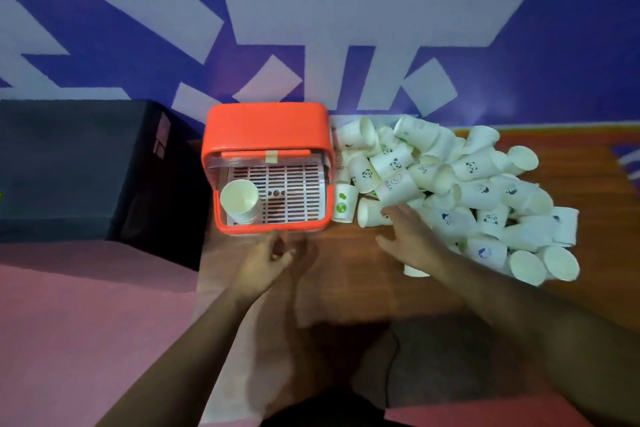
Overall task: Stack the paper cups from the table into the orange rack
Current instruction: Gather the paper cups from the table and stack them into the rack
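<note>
My right hand (408, 236) reached, fingers spread and empty, toward the cup pile (450, 184) at two o'clock. My left hand (266, 260) hovered loosely curled, holding nothing, below the orange rack (266, 128).

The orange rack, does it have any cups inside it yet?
Yes, a few. One short stack of white paper cups stands upright in the front left corner of the orange plastic rack; the rest of its slotted floor is bare.

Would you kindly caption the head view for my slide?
Right hand reaches into the cup pile; one stack stands in the orange rack.
</note>
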